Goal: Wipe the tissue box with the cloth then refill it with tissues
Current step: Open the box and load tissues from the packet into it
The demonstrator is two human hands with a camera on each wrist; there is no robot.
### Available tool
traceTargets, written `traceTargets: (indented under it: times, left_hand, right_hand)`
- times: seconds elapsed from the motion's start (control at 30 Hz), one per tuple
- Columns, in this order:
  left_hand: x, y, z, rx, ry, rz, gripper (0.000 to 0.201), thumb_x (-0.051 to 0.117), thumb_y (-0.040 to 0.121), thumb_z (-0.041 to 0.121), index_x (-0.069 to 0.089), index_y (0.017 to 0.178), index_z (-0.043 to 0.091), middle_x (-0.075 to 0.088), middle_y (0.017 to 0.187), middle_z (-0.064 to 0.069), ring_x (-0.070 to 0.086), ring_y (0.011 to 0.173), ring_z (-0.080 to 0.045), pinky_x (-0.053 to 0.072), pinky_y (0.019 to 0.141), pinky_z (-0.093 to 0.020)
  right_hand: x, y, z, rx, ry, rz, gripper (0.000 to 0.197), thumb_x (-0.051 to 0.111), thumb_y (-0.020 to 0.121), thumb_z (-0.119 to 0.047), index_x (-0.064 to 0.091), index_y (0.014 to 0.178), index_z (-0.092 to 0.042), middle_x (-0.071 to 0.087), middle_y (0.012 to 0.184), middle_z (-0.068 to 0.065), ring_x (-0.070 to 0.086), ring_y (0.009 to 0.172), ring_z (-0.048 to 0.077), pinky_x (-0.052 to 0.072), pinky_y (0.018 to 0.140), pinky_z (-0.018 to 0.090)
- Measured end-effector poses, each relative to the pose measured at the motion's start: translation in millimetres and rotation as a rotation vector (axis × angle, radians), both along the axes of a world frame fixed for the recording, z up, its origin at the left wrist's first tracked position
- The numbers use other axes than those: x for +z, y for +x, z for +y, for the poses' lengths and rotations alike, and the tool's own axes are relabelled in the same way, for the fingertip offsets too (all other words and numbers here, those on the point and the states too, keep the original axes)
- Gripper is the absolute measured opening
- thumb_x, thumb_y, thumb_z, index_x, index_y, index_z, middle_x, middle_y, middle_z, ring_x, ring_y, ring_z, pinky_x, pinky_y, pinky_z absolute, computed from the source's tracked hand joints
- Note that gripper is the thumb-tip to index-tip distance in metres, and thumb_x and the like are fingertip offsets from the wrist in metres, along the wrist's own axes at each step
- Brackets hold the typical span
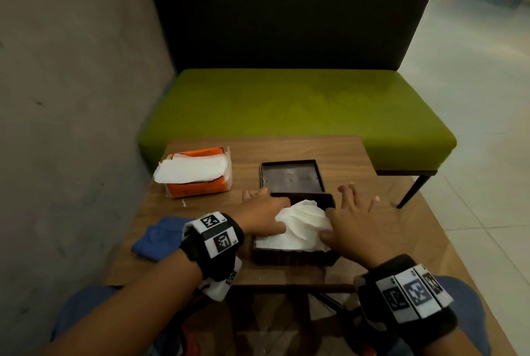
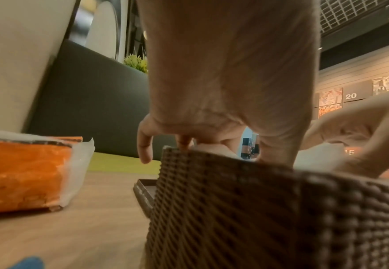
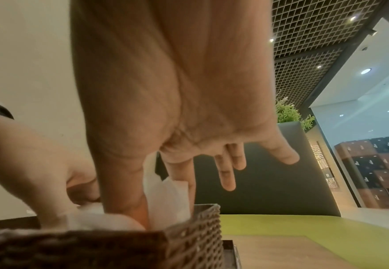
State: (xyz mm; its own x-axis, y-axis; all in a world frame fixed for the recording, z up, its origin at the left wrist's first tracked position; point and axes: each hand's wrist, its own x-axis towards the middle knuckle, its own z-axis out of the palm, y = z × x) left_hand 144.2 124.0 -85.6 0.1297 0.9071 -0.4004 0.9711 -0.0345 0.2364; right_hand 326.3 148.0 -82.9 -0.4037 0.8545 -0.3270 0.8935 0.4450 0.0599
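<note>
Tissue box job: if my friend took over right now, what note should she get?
Left hand: fingers down inside the tissue box, pushing the tissues in.
Right hand: thumb pressing the tissues, other fingers spread above the far rim.
Lid lies off, just behind the box. Orange tissue pack sits open, far left. Blue cloth lies set aside by the left wrist.
Done: apparently the wiping; tissues are in.
Left: tuck them flat; probably put the lid back on.

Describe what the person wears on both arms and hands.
Both hands, left hand and right hand, are bare, without gloves or rings showing. Each wrist carries a black padded band with white panels printed with black square code markers. Forearms are bare, without sleeves.
</note>
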Motion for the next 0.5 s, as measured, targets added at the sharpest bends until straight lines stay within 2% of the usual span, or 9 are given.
traceTargets:
  times: [0.07,0.1,0.17,0.23,0.3,0.33,0.4,0.5]
  left_hand:
    - [-2.1,2.1,-0.1,-0.031,-0.005,0.048,0.027,0.05,0.087,0.027,0.05,0.113,0.02,0.049,0.106,-0.009,0.028,0.092,-0.02,0.024,0.085,-0.039]
    - [-2.6,2.3,-0.1,-0.048,0.006,0.075,0.023,0.05,0.087,0.026,0.051,0.108,0.018,0.05,0.105,-0.008,0.028,0.09,-0.018,0.024,0.085,-0.039]
    - [-5.9,-0.5,0.6,-0.06,0.051,0.085,0.02,0.049,0.086,0.027,0.052,0.105,0.019,0.054,0.102,-0.003,0.041,0.099,-0.021,0.026,0.088,-0.04]
    - [-9.6,-5.2,0.0,-0.042,0.106,0.059,0.033,0.048,0.088,0.03,0.051,0.12,0.023,0.057,0.116,0.0,0.047,0.115,-0.023,0.028,0.093,-0.043]
    - [-10.6,-9.0,-3.9,-0.032,0.207,0.046,0.04,0.048,0.091,0.033,0.045,0.131,0.027,0.052,0.13,0.003,0.043,0.122,-0.019,0.028,0.095,-0.042]
    - [-11.4,-10.2,-6.9,-0.029,0.283,0.044,0.038,0.048,0.092,0.033,0.044,0.129,0.028,0.051,0.131,0.005,0.041,0.122,-0.017,0.028,0.095,-0.04]
    - [-13.9,-11.7,-12.3,-0.023,0.41,0.033,0.028,0.049,0.091,0.033,0.047,0.119,0.03,0.051,0.124,0.008,0.04,0.117,-0.015,0.027,0.092,-0.037]
    - [-18.7,-11.2,-13.9,-0.023,0.404,0.051,0.022,0.056,0.088,0.039,0.051,0.108,0.031,0.048,0.117,0.008,0.038,0.113,-0.014,0.027,0.091,-0.036]
  right_hand:
    - [-1.3,-3.2,2.7,0.0,-0.027,-0.072,0.036,0.049,0.093,-0.04,0.059,0.118,-0.016,0.002,0.159,0.021,-0.011,0.147,0.037,0.006,0.111,0.067]
    - [-2.2,-4.2,2.6,-0.007,-0.033,-0.087,0.038,0.046,0.094,-0.041,0.057,0.122,-0.016,0.003,0.159,0.021,-0.011,0.147,0.037,0.006,0.111,0.067]
    - [-4.3,-5.7,0.9,-0.039,0.003,-0.023,0.042,0.041,0.097,-0.04,0.048,0.132,-0.017,0.011,0.158,0.018,-0.006,0.148,0.035,0.008,0.112,0.065]
    - [-4.1,-5.5,-2.9,-0.079,0.093,0.144,0.044,0.04,0.099,-0.038,0.04,0.138,-0.018,0.023,0.153,0.015,0.007,0.148,0.033,0.013,0.113,0.061]
    - [-3.0,-2.8,-6.4,-0.079,0.17,0.342,0.04,0.048,0.096,-0.035,0.045,0.134,-0.022,0.037,0.143,0.012,0.024,0.141,0.033,0.021,0.113,0.055]
    - [-2.4,-1.1,-7.9,-0.057,0.187,0.404,0.036,0.053,0.093,-0.034,0.051,0.128,-0.024,0.04,0.139,0.009,0.029,0.137,0.031,0.023,0.112,0.052]
    - [-1.5,0.6,-9.7,-0.006,0.16,0.389,0.028,0.061,0.087,-0.038,0.058,0.115,-0.031,0.037,0.142,0.005,0.024,0.139,0.029,0.019,0.114,0.051]
    - [-2.3,-4.0,-5.0,-0.041,0.001,0.199,0.033,0.067,0.08,-0.052,0.065,0.106,-0.031,0.018,0.155,0.008,0.0,0.148,0.031,0.003,0.115,0.06]
